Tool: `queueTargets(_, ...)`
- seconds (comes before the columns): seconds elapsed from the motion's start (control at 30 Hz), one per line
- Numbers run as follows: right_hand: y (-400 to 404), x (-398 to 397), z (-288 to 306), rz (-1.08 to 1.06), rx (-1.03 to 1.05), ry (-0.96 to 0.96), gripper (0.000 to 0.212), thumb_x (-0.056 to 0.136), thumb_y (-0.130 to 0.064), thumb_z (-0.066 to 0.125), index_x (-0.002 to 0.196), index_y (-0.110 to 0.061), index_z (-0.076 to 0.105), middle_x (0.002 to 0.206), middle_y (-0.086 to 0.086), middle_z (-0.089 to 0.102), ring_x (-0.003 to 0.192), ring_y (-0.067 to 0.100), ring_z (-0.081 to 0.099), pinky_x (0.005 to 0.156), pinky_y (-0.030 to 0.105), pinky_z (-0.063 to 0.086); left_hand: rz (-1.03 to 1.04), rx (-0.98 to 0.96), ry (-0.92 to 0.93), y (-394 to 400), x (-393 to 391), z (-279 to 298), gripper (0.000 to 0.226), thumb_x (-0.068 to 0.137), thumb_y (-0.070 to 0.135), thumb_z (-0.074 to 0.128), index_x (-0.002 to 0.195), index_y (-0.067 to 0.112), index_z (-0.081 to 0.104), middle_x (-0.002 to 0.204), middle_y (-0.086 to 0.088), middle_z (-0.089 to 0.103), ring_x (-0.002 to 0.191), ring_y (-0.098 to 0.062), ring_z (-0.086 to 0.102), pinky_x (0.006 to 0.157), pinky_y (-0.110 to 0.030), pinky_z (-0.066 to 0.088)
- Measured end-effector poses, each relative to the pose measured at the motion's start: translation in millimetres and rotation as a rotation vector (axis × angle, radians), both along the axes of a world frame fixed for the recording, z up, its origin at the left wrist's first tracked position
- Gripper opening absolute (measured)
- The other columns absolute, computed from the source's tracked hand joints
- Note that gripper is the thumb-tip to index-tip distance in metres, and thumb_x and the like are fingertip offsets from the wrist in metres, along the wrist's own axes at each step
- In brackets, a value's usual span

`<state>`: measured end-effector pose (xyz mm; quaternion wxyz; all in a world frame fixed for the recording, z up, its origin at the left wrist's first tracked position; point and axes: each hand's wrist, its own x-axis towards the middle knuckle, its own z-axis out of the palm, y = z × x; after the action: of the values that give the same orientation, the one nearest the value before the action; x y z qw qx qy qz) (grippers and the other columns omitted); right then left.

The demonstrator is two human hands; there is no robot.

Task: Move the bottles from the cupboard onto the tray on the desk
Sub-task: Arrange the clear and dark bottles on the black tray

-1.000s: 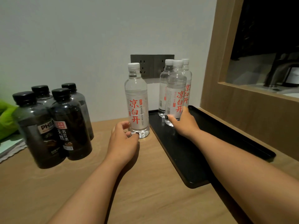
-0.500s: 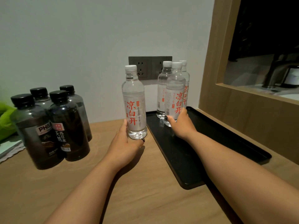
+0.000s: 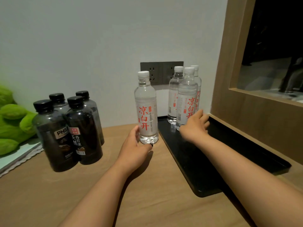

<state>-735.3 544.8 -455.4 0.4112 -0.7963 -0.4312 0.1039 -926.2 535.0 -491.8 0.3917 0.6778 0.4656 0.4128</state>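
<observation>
Head view showed us the left hand (image 3: 136, 145) wrapped around the base of a clear water bottle (image 3: 146, 108), fingers curled on its lower part. The bottle stood upright, long axis vertical, white cap up, red label characters facing us. It sat just beside the left edge of the black tray (image 3: 229, 154); whether its base touched the wooden desk (image 3: 49, 194) we could not tell. Our right hand (image 3: 195, 123) reached over the tray's far end, fingers loosely spread and resting against the front one of three upright water bottles (image 3: 186, 97) clustered at the tray's far corner; we could not tell whether it gripped that bottle. Four dark bottles with black caps (image 3: 68, 130) stood upright in a group near the desk's left side, well apart from the tray. A green plush item (image 3: 11, 122) lay at the left edge.
</observation>
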Motion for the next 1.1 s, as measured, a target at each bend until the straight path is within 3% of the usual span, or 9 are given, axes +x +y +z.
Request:
queueTargets(0.07, -9.3, -12.0, 7.3, 0.092, 0.173, -0.097, 0.088, 0.080, -0.007, 0.068, 0.148, -0.011, 0.013, 0.145, 0.011, 0.019, 0.132, 0.029, 0.028, 0.108, 0.042, 0.033, 0.001, -0.003, -0.012, -0.1, 0.6, -0.3, 0.081, 0.084, 0.009, 0.069, 0.150, 0.026, 0.025, 0.151, 0.007, 0.039, 0.137, -0.011, 0.037, 0.107, -0.031, 0.034)
queueTargets(0.2, -23.9, -38.9, 12.6, 0.395, 0.333, 0.081, 0.060, 0.086, -0.010, 0.065, 0.136, -0.019, 0.032, 0.133, 0.001, 0.032, 0.116, 0.015, 0.045, 0.077, 0.012, 0.038, 0.032, 0.029, -0.042, -2.6, 3.6, 0.6, 0.077, 0.082, 0.019, 0.073, 0.147, 0.024, 0.032, 0.147, 0.007, 0.042, 0.124, -0.004, 0.040, 0.098, -0.024, 0.033)
queueTargets(0.33, -24.6, -52.4, -2.2, 0.532, 0.325, 0.086, 0.065, 0.085, -0.022, 0.071, 0.138, -0.021, 0.034, 0.137, -0.002, 0.035, 0.121, 0.010, 0.042, 0.095, 0.025, 0.041, 0.085, 0.011, -0.137, -1.6, 4.5, 4.3, 0.068, 0.085, 0.022, 0.068, 0.145, 0.020, 0.036, 0.141, 0.002, 0.049, 0.122, -0.009, 0.045, 0.093, -0.025, 0.038)
queueTargets(0.43, -19.9, -52.7, -9.4, 0.596, 0.282, 0.110, 0.071, 0.081, -0.023, 0.076, 0.139, -0.021, 0.035, 0.138, 0.000, 0.041, 0.123, 0.011, 0.047, 0.097, 0.026, 0.044, 0.144, -0.063, -0.294, -3.1, 1.2, 8.3, 0.057, 0.091, 0.020, 0.061, 0.143, 0.017, 0.039, 0.117, 0.003, 0.060, 0.106, -0.012, 0.055, 0.081, -0.021, 0.043)
queueTargets(0.53, -14.5, -48.4, -11.7, 0.563, 0.260, 0.079, 0.076, 0.076, -0.029, 0.080, 0.139, -0.020, 0.037, 0.136, 0.000, 0.048, 0.122, 0.014, 0.051, 0.101, 0.034, 0.048, 0.165, -0.157, -0.429, -5.3, 1.3, 12.1, 0.037, 0.097, 0.023, 0.050, 0.134, 0.017, 0.051, 0.113, -0.001, 0.066, 0.106, -0.017, 0.060, 0.076, -0.026, 0.047)
queueTargets(0.67, -12.3, -46.6, -14.7, 0.547, 0.210, 0.053, 0.084, 0.072, -0.033, 0.083, 0.140, -0.019, 0.037, 0.135, 0.000, 0.053, 0.121, 0.016, 0.054, 0.097, 0.032, 0.050, 0.161, -0.173, -0.466, -5.5, 1.6, 13.9, 0.026, 0.101, 0.027, 0.041, 0.117, 0.017, 0.059, 0.098, -0.003, 0.072, 0.092, -0.011, 0.064, 0.071, -0.023, 0.047)
queueTargets(0.77, -11.2, -44.4, -13.7, 0.520, 0.236, 0.039, 0.079, 0.071, -0.031, 0.084, 0.137, -0.019, 0.042, 0.131, -0.001, 0.058, 0.117, 0.015, 0.058, 0.093, 0.030, 0.051, 0.084, -0.182, -0.388, -5.3, -0.1, 10.6, 0.038, 0.101, 0.034, 0.037, 0.125, 0.016, 0.059, 0.110, 0.001, 0.070, 0.108, -0.013, 0.061, 0.090, -0.031, 0.049)
queueTargets(0.87, -12.1, -42.0, -13.4, 0.480, 0.272, 0.053, 0.069, 0.072, -0.028, 0.084, 0.131, -0.019, 0.048, 0.127, -0.001, 0.061, 0.115, 0.015, 0.060, 0.089, 0.026, 0.050, 0.037, -0.173, -0.319, -7.4, -1.3, 7.5, 0.044, 0.102, 0.042, 0.031, 0.135, 0.023, 0.053, 0.126, 0.004, 0.065, 0.122, -0.014, 0.053, 0.109, -0.041, 0.038)
queueTargets(1.1, -28.0, -34.4, 0.5, 0.378, 0.414, -0.011, 0.063, 0.074, -0.031, 0.081, 0.125, -0.021, 0.045, 0.121, -0.001, 0.060, 0.111, 0.016, 0.060, 0.089, 0.035, 0.055, -0.112, -0.102, -0.345, -22.4, 10.9, 21.1, 0.046, 0.102, 0.048, 0.024, 0.142, 0.035, 0.043, 0.127, 0.018, 0.054, 0.129, -0.009, 0.044, 0.105, -0.039, 0.042)
